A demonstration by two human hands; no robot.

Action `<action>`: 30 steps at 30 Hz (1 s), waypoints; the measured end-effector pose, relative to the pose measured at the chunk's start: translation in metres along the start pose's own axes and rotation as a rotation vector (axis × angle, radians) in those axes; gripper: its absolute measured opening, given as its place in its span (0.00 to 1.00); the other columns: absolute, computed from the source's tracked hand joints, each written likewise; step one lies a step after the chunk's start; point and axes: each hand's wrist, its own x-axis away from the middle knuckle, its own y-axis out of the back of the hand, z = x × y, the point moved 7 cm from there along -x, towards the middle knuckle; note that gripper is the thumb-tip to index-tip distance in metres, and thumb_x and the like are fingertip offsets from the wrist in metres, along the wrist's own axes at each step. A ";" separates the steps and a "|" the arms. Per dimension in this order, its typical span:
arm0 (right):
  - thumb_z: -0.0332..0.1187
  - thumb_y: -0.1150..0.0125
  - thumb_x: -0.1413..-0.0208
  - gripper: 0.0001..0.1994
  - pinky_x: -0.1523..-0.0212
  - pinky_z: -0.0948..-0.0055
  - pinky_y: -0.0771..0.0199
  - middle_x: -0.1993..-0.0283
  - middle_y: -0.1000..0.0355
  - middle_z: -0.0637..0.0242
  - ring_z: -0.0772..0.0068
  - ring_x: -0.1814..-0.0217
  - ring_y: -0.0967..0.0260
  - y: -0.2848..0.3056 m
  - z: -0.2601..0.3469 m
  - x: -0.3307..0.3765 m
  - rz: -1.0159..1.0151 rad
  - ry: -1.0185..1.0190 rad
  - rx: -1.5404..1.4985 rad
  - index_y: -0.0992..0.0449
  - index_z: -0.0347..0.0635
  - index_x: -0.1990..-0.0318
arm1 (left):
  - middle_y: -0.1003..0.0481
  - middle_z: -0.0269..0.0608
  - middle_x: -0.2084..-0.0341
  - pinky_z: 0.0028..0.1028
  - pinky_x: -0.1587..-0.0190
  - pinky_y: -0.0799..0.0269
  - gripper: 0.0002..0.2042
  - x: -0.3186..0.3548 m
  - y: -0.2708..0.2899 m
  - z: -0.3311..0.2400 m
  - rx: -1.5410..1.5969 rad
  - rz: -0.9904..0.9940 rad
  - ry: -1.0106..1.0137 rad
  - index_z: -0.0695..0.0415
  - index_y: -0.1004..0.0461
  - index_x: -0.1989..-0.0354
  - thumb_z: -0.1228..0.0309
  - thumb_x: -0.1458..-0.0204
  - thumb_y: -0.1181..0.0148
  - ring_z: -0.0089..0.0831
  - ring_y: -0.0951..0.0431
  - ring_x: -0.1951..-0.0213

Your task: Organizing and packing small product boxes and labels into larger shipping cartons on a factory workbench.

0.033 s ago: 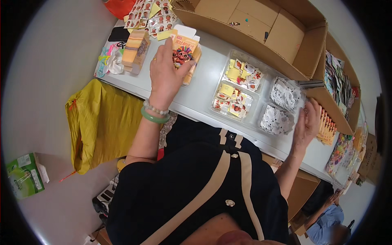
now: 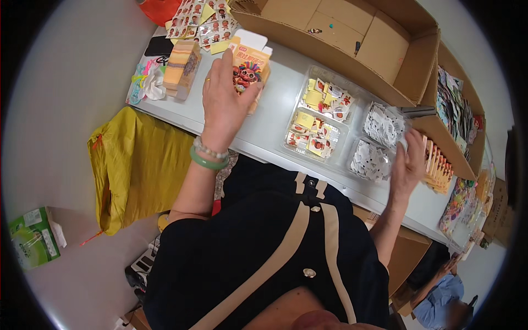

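Note:
My left hand (image 2: 223, 104) is closed round a small orange cardboard box (image 2: 246, 69), thumb on its right side and fingers along its left. A cartoon figure with rainbow hair is printed on the box, and its white top flap stands open. My right hand (image 2: 408, 168) hovers at the right edge of a clear plastic tray (image 2: 345, 144), with its fingers curled together. Something small and whitish shows at its fingertips, too blurred to name. White paper slips (image 2: 382, 125) fill the tray's right compartments. Small picture stickers (image 2: 330, 100) with yellow backing lie in the left ones.
Large open cardboard boxes (image 2: 379, 49) line the table's far side. A stack of flat orange cards (image 2: 181, 69) stands left, near sticker sheets (image 2: 212, 25). Several orange boxes (image 2: 437, 170) stand in a row at right. A yellow bag (image 2: 137, 170) hangs off the front edge.
My right hand has shifted slightly left and down, its fingers more curled. The orange box in my left hand has moved a little upward.

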 end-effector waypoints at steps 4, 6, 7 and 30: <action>0.25 0.44 0.47 0.16 0.47 0.73 0.35 0.50 0.29 0.59 0.72 0.51 0.32 -0.062 0.063 0.008 0.373 -0.410 -0.798 0.29 0.34 0.50 | 0.35 0.56 0.54 0.41 0.50 0.38 0.41 0.026 0.000 -0.068 0.084 -0.044 -0.390 0.62 0.45 0.38 0.66 0.63 0.32 0.50 0.32 0.54; 0.27 0.43 0.47 0.17 0.51 0.77 0.33 0.53 0.28 0.60 0.77 0.55 0.32 -0.088 0.096 0.010 0.444 -0.616 -1.187 0.30 0.35 0.49 | 0.35 0.56 0.54 0.40 0.51 0.36 0.41 0.046 -0.013 -0.093 0.239 0.102 -0.391 0.62 0.44 0.39 0.68 0.64 0.32 0.50 0.32 0.53; 0.28 0.42 0.47 0.17 0.53 0.78 0.33 0.54 0.28 0.62 0.80 0.58 0.31 -0.096 0.100 0.010 0.464 -0.682 -1.251 0.30 0.35 0.49 | 0.35 0.56 0.55 0.39 0.52 0.34 0.41 0.055 -0.023 -0.104 0.374 0.237 -0.382 0.62 0.44 0.39 0.70 0.65 0.32 0.49 0.33 0.53; 0.28 0.36 0.60 0.06 0.37 0.60 0.48 0.34 0.48 0.53 0.49 0.31 0.53 -0.077 0.109 0.009 0.762 -0.070 -0.737 0.28 0.41 0.77 | 0.34 0.37 0.52 0.20 0.56 0.32 0.45 0.091 -0.082 -0.112 1.466 1.260 0.559 0.60 0.52 0.35 0.59 0.60 0.33 0.20 0.31 0.54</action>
